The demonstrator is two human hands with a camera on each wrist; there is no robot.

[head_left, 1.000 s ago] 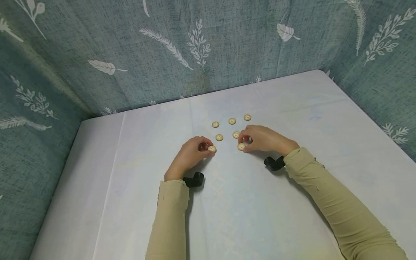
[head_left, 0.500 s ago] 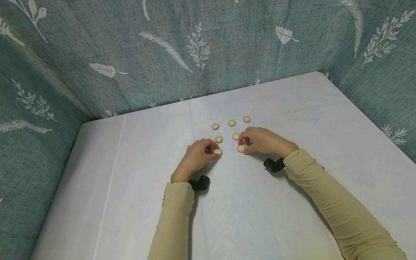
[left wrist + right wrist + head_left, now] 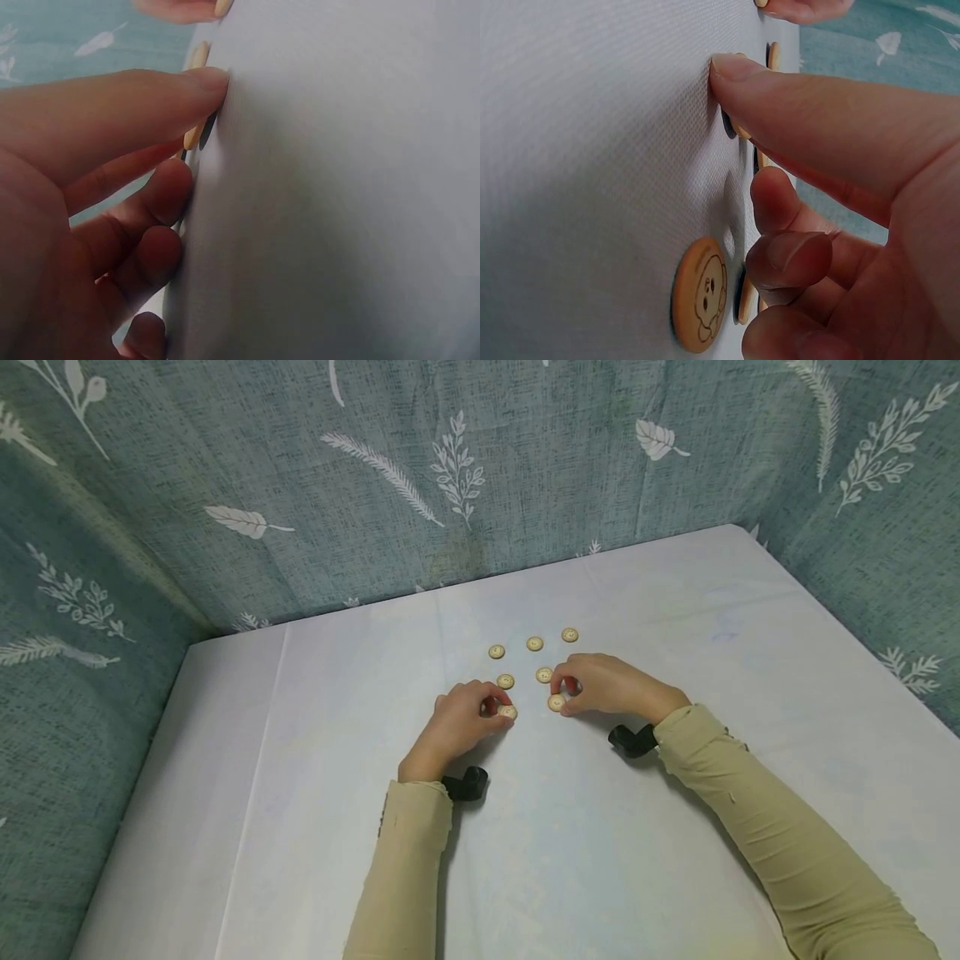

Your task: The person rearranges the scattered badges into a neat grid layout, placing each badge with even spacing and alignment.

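Note:
My left hand (image 3: 461,718) pinches a round wooden button (image 3: 507,713) between thumb and finger, low over the white tabletop. In the left wrist view this button (image 3: 193,138) is seen edge-on behind the thumb, the other fingers loosely bent. To the right, my right hand (image 3: 611,683) pinches a second wooden button (image 3: 556,702); its thumb tip (image 3: 735,66) is right at the tabletop in the right wrist view. Another button (image 3: 700,295), with an engraved animal figure and two small holes, lies near the right hand's bent fingers and is hidden by that hand in the head view.
Three buttons form a back row, among them a middle one (image 3: 535,644). In front of them lie a left button (image 3: 506,682) and a right button (image 3: 544,675), close to the hands. A patterned green curtain (image 3: 375,510) borders the white table (image 3: 300,827).
My left hand has slid to the right with its button, nearer the right hand, mostly in the first half second. The right hand has kept its place and its pinch.

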